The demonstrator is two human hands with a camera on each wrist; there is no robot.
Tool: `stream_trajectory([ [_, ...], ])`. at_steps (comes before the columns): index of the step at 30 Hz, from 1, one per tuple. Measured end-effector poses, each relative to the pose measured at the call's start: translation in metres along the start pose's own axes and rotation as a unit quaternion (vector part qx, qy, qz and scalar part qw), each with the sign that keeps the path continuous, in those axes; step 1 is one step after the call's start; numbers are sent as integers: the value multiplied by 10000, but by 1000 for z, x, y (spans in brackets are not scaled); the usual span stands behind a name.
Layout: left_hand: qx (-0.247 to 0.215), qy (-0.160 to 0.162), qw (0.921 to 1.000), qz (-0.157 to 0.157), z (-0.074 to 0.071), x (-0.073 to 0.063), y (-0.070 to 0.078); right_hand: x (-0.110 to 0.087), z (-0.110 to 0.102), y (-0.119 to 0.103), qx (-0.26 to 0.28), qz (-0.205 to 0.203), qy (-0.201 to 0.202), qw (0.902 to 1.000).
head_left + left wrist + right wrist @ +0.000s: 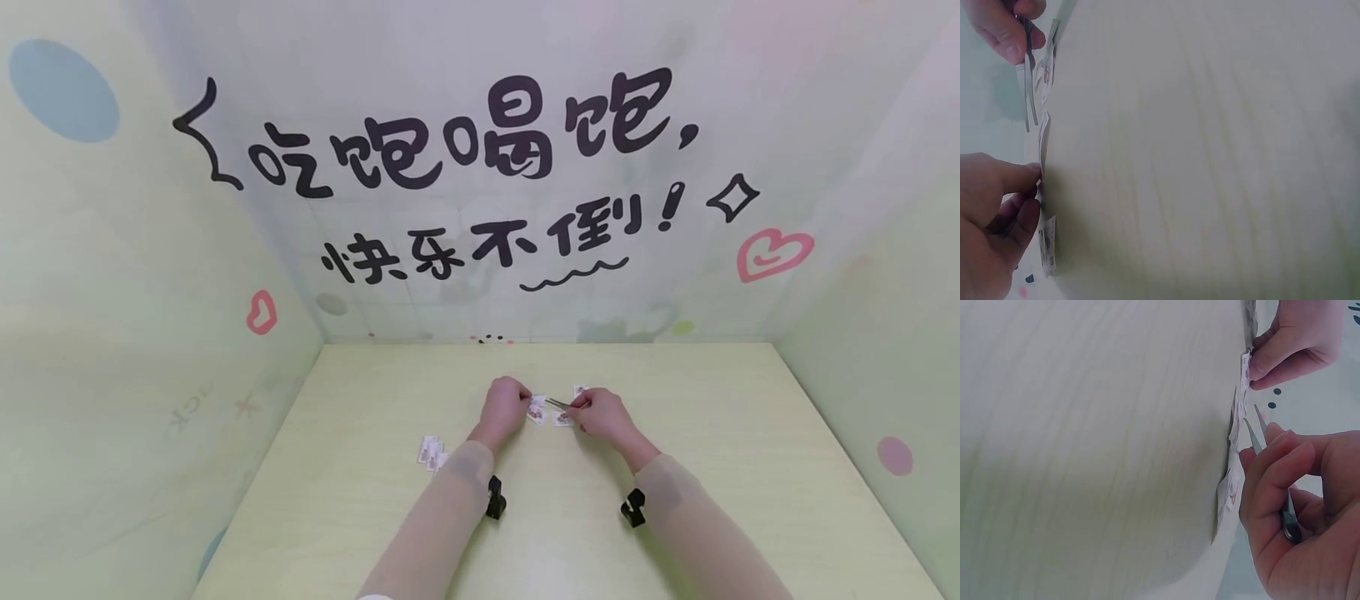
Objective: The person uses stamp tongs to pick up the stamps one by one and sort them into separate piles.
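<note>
My left hand (505, 410) pinches the edge of a small printed paper slip (536, 408) between thumb and fingers, low over the tabletop. From the right, my right hand (603, 414) grips a pair of metal tweezers (1257, 439). Its two tips stand apart and point toward the slip by my left fingers. Under the tweezers lies another printed slip (562, 419), and a further slip (581, 389) shows just behind my right hand. In the left wrist view a slip (1049, 247) also stands out beneath my left fingers.
Several overlapping slips (431, 450) lie to the left, partly covered by my left sleeve. The pale wooden table (720, 467) meets a back wall (420, 312) with black lettering, and side walls rise at left and right. Dark wrist devices (495, 498) sit under both forearms.
</note>
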State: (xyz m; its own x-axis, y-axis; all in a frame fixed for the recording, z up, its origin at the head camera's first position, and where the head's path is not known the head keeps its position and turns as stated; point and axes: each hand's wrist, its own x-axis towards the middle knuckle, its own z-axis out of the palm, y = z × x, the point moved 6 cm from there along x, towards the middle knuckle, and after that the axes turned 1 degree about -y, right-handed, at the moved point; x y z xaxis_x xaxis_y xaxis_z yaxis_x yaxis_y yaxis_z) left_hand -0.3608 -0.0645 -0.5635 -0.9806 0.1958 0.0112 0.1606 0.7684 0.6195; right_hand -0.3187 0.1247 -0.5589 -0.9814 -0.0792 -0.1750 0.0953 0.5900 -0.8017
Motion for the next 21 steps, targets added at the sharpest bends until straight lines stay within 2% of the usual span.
stream_trajectory([
  [11, -165, -67, 9997, -178, -1, 1, -1, 6, 6, 5, 83, 180, -210, 9996],
  [17, -215, -93, 9992, -316, 1, 2, -3, 7, 10, 4, 83, 170, -107, 9998],
  [21, -178, -64, 9994, -282, 0, 1, -2, 8, 11, 1, -106, 157, 54, 9998],
])
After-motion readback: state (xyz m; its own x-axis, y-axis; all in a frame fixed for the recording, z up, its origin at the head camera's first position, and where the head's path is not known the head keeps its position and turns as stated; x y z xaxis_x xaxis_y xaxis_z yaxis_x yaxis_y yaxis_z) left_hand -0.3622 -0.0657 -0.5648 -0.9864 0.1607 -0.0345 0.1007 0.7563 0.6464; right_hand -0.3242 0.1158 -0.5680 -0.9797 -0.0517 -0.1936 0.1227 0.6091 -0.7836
